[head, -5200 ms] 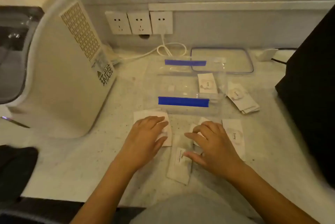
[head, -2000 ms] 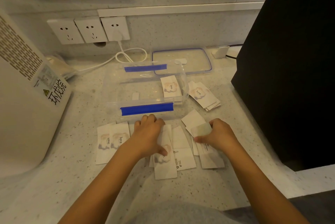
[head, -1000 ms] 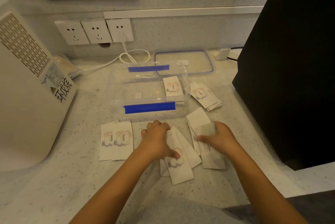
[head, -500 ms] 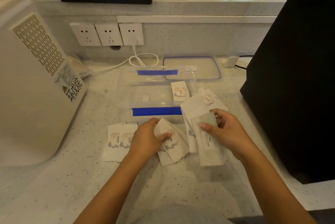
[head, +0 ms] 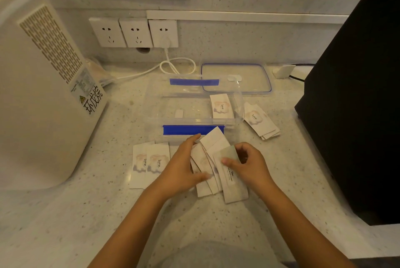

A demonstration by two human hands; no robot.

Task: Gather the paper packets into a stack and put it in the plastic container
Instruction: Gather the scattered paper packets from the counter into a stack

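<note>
A fanned bunch of white paper packets [head: 216,155] lies on the counter just in front of the clear plastic container [head: 190,103] with blue clips. My left hand [head: 181,168] presses on the bunch's left side, fingers spread. My right hand [head: 249,166] pinches the rightmost packets between thumb and fingers. Two packets [head: 149,163] lie side by side left of my left hand. A small pile of packets [head: 259,121] sits right of the container. One packet [head: 221,106] lies inside the container at its right end.
The container's lid [head: 236,78] lies behind it. A big white appliance [head: 39,85] fills the left side, a black box [head: 357,94] the right. Wall sockets [head: 134,32] and a looped white cable [head: 173,66] are at the back.
Both hands have drawn the scattered packets closer into one fanned bunch; my left hand has slid right against it, and the right hand has kept its pinch on the packets.
</note>
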